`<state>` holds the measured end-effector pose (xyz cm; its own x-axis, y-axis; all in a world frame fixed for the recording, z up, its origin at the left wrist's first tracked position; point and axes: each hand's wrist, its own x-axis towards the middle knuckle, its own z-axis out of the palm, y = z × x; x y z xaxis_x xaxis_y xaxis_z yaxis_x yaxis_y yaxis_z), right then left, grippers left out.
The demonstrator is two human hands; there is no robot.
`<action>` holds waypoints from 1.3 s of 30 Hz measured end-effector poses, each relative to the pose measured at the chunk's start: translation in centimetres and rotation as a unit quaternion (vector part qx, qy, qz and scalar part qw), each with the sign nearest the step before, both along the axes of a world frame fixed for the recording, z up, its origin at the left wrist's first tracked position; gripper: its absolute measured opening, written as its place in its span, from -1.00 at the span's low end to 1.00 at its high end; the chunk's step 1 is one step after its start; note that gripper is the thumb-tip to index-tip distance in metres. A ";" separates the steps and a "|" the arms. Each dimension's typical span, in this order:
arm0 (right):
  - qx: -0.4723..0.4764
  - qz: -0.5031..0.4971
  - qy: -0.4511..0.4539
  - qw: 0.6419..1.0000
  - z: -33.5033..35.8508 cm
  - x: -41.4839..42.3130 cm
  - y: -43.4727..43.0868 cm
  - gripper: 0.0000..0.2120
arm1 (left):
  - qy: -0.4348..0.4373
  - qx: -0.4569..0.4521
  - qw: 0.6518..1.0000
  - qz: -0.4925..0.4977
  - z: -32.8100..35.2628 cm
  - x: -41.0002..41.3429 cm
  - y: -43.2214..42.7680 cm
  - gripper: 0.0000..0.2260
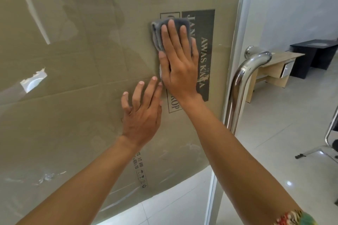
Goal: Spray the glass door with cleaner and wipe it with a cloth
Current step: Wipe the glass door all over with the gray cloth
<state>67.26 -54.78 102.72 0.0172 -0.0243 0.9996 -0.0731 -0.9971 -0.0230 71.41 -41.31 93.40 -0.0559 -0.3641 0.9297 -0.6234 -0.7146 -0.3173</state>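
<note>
The glass door [76,82] fills the left and middle of the head view, with brown cardboard showing behind it. My right hand [178,64] lies flat with straight fingers on a folded grey cloth [157,33], pressing it against the glass over a printed label. My left hand [142,113] rests lower and to the left, fingers spread and straight against the glass, holding nothing. No spray bottle is in view.
A curved steel door handle [241,82] runs down the door's right edge. Through the opening on the right are a white tiled floor [274,142], a wooden desk [274,71], a black table [314,55] and a chair leg [329,133].
</note>
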 end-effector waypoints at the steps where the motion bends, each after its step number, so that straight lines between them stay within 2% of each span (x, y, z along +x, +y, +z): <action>1: -0.002 -0.005 0.004 1.000 -0.6 -0.1 -0.4 -0.58 | 0.001 0.002 1.000 0.000 -0.1 -0.1 0.0 -0.57; 3: 0.031 -0.004 -0.002 1.000 -1.4 -0.3 -1.4 -0.56 | 0.008 0.006 1.000 -0.002 -0.2 -0.1 0.1 -0.58; 8: 0.198 0.032 -0.038 0.979 -3.5 -1.8 -4.2 -0.51 | 0.030 0.012 0.999 -0.004 -0.3 -0.4 0.2 -0.56; 17: 0.298 0.026 -0.095 0.950 -9.6 -2.6 -6.2 -0.51 | 0.073 0.036 0.997 -0.016 -2.6 -0.8 1.5 -0.51; 26: 0.375 -0.014 -0.090 0.922 -14.5 -2.0 -3.8 -0.50 | 0.099 0.058 0.993 -0.007 -6.5 -0.7 4.1 -0.51; 34: 0.329 -0.021 0.016 0.944 -22.4 -0.7 0.5 -0.51 | 0.113 0.055 0.992 -0.001 -8.5 -0.7 5.2 -0.49; 39: 0.238 -0.019 0.073 0.968 -26.7 -0.9 2.8 -0.46 | 0.123 0.062 0.990 0.008 -10.2 -0.5 5.9 -0.48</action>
<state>66.33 -51.98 76.01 0.1473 -0.4841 0.8625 -0.1459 -0.8731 -0.4652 70.89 -35.40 83.18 0.1732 -0.4747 0.8630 -0.6821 -0.6899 -0.2426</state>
